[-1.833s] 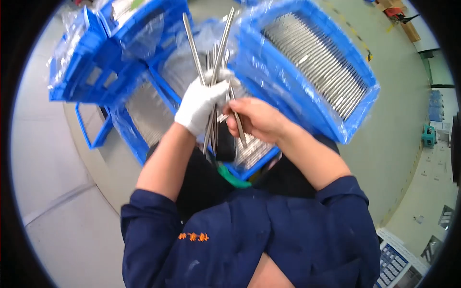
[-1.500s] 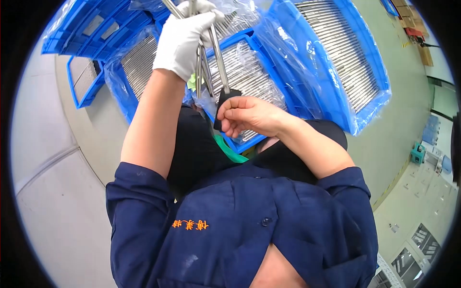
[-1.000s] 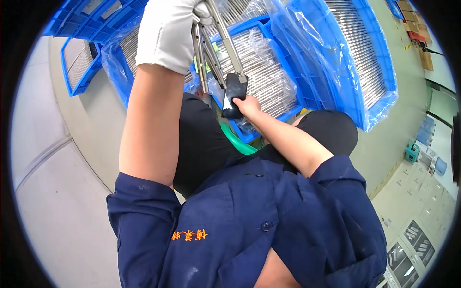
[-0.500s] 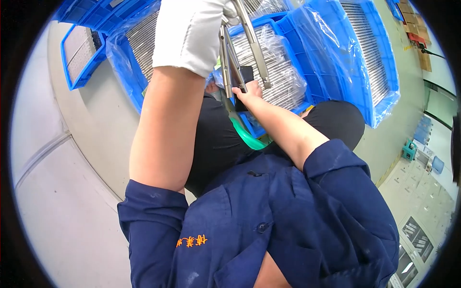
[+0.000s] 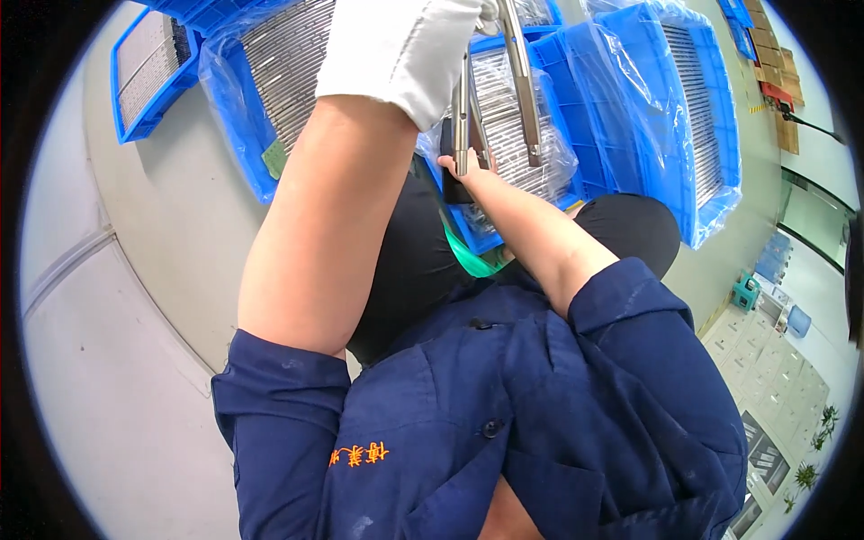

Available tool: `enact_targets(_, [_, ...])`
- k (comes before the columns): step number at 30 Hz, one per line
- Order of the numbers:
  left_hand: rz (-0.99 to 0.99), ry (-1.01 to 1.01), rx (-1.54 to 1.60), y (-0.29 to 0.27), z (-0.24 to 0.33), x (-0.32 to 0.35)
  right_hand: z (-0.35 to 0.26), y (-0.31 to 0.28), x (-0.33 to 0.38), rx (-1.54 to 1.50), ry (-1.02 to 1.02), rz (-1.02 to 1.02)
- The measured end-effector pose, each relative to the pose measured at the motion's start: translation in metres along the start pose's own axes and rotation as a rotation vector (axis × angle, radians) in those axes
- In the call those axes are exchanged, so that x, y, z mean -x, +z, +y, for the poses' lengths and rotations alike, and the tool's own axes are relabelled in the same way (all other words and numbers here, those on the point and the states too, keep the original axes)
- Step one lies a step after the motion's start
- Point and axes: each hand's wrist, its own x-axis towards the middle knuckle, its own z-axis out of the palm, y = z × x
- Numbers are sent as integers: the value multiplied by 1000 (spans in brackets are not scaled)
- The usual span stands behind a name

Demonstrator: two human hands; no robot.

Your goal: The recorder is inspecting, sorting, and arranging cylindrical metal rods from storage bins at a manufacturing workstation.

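Note:
My left hand (image 5: 405, 54), in a white glove, is raised at the top of the view, partly cut off by the edge. It is closed on a few slim metal rods (image 5: 523, 85) that hang down with bored, stepped ends. Below them my bare right hand (image 5: 472, 166) is closed around a flat black object (image 5: 456, 191), whose kind I cannot make out. The lower rod ends pass in front of my right fingers and hide part of them. Behind both hands stands a blue crate (image 5: 562, 148), lined with clear plastic and filled with rows of similar rods.
To the right stands another plastic-lined blue crate (image 5: 688, 180) of rods. A third blue crate (image 5: 236, 117) is on the left, with a smaller blue tray (image 5: 121, 117) beyond it. A green band (image 5: 468, 255) curves by my legs. Far right are a red pallet jack (image 5: 778, 94) and pale lockers (image 5: 760, 351).
My left hand has moved right with the rods, which hang more upright. My right hand stays nearly in place. The view has shifted slightly.

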Motion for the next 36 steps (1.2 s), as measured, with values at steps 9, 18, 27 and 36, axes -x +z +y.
enact_targets(9, [-210, -166, 191, -6, -15, -6, 2, -135, 9, -493, -269, -232])
enact_targets(18, [-239, -255, 42, 42, -27, -6, 11, -291, 45, -893, -758, -442])
enact_targets(27, [-540, -401, -605, 80, -63, 4, 48, -338, 35, -1278, -846, -129])
enact_targets(36, [-746, -606, -554, 98, -82, 12, 65, -359, 21, -1724, -948, -390])
